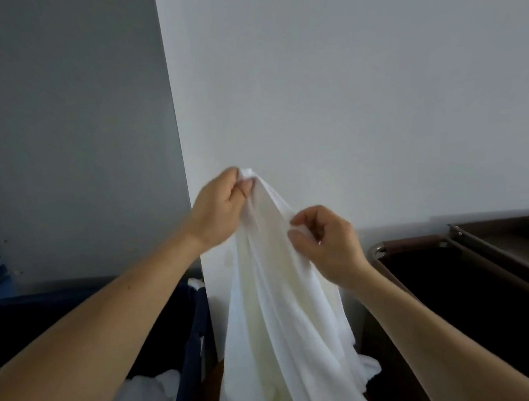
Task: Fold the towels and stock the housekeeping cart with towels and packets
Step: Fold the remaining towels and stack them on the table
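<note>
While the left hand (221, 205) pinches the top corner of a white towel (274, 309) between thumb and curled fingers, the right hand (330, 247) pinches the towel's edge a little lower and to the right. The two hands are near each other but apart, both clamped on the cloth and raised before a pale wall (343, 85). From the left hand's grip the towel hangs in long loose folds, passes between the forearms and runs out of view at the bottom edge. Below on the left stands a navy bin (190, 324) with crumpled white linen (151, 393) lying inside it. On the right is a dark sack (436, 298) held open by a brown frame with a metal corner; its inside is too dark to tell what it holds. Beyond it, at the far right, lies a brown tray (510, 239).
</note>
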The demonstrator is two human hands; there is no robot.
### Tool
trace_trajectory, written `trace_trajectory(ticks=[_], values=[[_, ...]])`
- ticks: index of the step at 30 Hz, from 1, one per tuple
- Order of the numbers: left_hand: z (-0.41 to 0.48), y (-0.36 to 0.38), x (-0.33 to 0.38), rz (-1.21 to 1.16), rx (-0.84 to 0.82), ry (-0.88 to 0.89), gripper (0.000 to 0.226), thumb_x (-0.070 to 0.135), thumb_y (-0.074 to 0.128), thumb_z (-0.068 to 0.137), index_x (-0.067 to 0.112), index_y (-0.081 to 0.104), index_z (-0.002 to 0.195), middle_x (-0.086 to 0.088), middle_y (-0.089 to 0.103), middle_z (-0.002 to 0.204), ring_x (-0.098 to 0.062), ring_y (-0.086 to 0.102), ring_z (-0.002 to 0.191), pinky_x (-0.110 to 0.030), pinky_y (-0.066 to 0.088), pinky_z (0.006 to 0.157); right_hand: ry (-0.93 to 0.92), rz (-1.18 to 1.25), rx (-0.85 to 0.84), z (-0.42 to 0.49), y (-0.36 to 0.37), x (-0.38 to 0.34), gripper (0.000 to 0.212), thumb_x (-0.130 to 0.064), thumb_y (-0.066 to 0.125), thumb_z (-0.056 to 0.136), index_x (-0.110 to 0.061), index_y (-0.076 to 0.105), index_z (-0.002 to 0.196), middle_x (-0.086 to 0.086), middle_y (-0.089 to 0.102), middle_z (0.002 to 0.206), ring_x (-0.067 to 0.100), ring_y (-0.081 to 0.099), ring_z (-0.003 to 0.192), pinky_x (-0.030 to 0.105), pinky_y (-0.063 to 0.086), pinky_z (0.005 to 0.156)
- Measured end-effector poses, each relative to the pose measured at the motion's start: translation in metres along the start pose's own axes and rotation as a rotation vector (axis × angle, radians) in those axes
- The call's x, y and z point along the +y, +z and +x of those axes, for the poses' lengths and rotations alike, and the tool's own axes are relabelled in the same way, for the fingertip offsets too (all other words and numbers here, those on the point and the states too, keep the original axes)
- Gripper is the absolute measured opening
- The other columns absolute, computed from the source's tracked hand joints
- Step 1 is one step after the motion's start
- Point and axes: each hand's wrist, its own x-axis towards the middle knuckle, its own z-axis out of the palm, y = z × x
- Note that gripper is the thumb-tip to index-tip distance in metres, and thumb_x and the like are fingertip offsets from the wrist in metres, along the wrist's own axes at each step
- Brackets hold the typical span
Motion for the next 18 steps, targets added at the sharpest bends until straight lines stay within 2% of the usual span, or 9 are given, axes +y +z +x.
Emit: trace_trajectory(ticks=[3,5,7,9,12,13,15,17,18], values=[[0.045,-0.015,0.035,-0.081,0.244,0.124,0.032,0.036,0.044,0.100,0.030,0.040,0.069,0.017,0.047,0.061,-0.007,0.043,0.059,-0.035,0.037,0.057,-0.072,-0.003,0.121,0.034,-0.010,-0.037,0.021,-0.030,0.076,0.076,-0.043,0.059,0.078,-0.030,0.061,0.071,-0.002,0.055,0.062,0.009,0.040,0.058],[0.065,-0.017,0.050,-0.127,0.218,0.107,0.032,0.041,0.045,0.098,0.027,0.046,0.069,-0.003,0.064,0.071,-0.031,0.061,0.069,-0.046,0.047,0.059,-0.077,-0.065,0.125,0.044,-0.008,-0.050,0.016,-0.044,0.074,0.074,-0.044,0.059,0.080,-0.026,0.063,0.075,-0.002,0.058,0.069,0.014,0.045,0.062],[0.070,-0.014,0.053,-0.095,0.101,0.074,0.039,0.039,0.047,0.098,0.005,0.054,0.082,-0.028,0.065,0.088,-0.041,0.063,0.078,-0.055,0.051,0.067,-0.043,-0.146,0.116,0.044,-0.001,-0.050,0.013,-0.045,0.072,0.078,-0.042,0.061,0.083,-0.021,0.064,0.081,0.000,0.059,0.074,0.021,0.049,0.069],[0.065,-0.008,0.046,-0.049,0.023,0.041,0.043,0.032,0.049,0.100,-0.008,0.053,0.085,-0.023,0.061,0.074,-0.032,0.055,0.063,-0.042,0.047,0.059,0.004,-0.144,0.120,0.037,0.003,-0.039,0.010,-0.038,0.072,0.083,-0.038,0.062,0.081,-0.016,0.064,0.086,0.002,0.060,0.074,0.026,0.049,0.071],[0.056,-0.002,0.038,-0.035,-0.017,0.007,0.040,0.024,0.052,0.101,-0.002,0.046,0.072,0.001,0.043,0.054,-0.008,0.035,0.050,-0.023,0.031,0.049,0.054,-0.077,0.134,0.028,0.005,-0.025,0.020,-0.028,0.073,0.084,-0.037,0.059,0.072,-0.014,0.063,0.079,0.005,0.058,0.068,0.028,0.049,0.070],[0.057,-0.002,0.040,-0.040,-0.040,0.005,0.039,0.025,0.051,0.102,-0.004,0.049,0.075,-0.007,0.052,0.058,-0.013,0.042,0.053,-0.026,0.036,0.051,0.072,-0.061,0.127,0.030,0.005,-0.026,0.021,-0.025,0.072,0.084,-0.035,0.060,0.071,-0.012,0.062,0.075,0.005,0.055,0.066,0.027,0.047,0.068],[0.066,-0.006,0.051,-0.057,-0.024,0.046,0.042,0.028,0.047,0.103,-0.012,0.055,0.090,-0.030,0.065,0.089,-0.037,0.059,0.070,-0.046,0.052,0.066,0.082,-0.044,0.147,0.041,0.003,-0.040,0.019,-0.022,0.071,0.082,-0.030,0.059,0.069,-0.010,0.059,0.067,0.004,0.053,0.060,0.022,0.043,0.062],[0.081,-0.014,0.067,-0.069,0.101,0.128,0.045,0.035,0.045,0.101,-0.007,0.057,0.091,-0.030,0.066,0.096,-0.040,0.063,0.082,-0.055,0.052,0.073,0.012,-0.035,0.268,0.059,-0.009,-0.065,0.020,-0.022,0.071,0.078,-0.028,0.057,0.064,-0.013,0.057,0.057,-0.001,0.053,0.054,0.012,0.037,0.053],[0.090,-0.021,0.072,-0.075,0.174,0.181,0.043,0.038,0.044,0.101,0.000,0.056,0.086,-0.020,0.070,0.090,-0.036,0.062,0.078,-0.051,0.052,0.070,-0.038,-0.019,0.329,0.067,-0.018,-0.079,0.020,-0.025,0.070,0.076,-0.027,0.056,0.062,-0.015,0.056,0.053,-0.004,0.053,0.052,0.009,0.035,0.049]])
